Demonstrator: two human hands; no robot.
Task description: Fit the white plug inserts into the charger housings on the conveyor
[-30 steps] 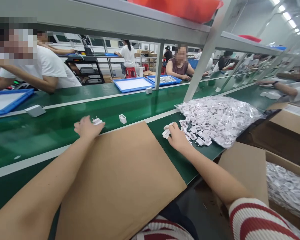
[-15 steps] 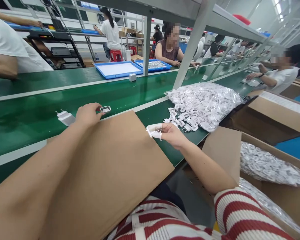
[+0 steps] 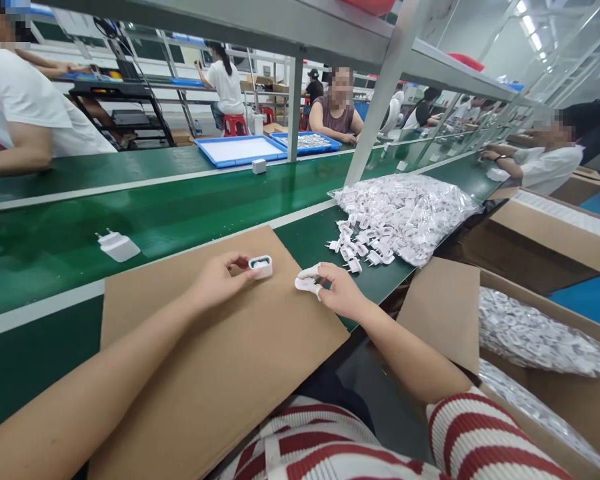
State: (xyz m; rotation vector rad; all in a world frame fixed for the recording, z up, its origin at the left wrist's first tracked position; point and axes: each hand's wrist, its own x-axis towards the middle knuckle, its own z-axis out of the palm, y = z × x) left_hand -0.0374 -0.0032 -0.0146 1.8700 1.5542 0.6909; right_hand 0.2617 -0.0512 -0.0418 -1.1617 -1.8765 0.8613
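Note:
My left hand (image 3: 225,275) is closed on a white charger housing (image 3: 263,268), whose open end shows some green inside. Just right of it, my right hand (image 3: 337,288) wears white finger cots and pinches a small white plug cover (image 3: 305,285), partly hidden by the fingertips. A small gap separates the two pieces, both above a brown cardboard sheet (image 3: 220,387). Loose plug covers (image 3: 353,250) with pins lie beyond my right hand, beside a clear bag (image 3: 410,207) full of them. A white charger (image 3: 119,247) with two pins rests on the green belt to the left.
A slanted metal post (image 3: 380,93) rises behind the bag. Blue trays (image 3: 243,152) and a white block (image 3: 259,167) stand across the green conveyor (image 3: 190,200). At right are open cartons (image 3: 440,307) with bagged parts. Co-workers sit along the line.
My left hand has moved right and nearer with the charger housing, from over the belt to over the cardboard. My right hand has shifted slightly nearer, still pinching the plug cover.

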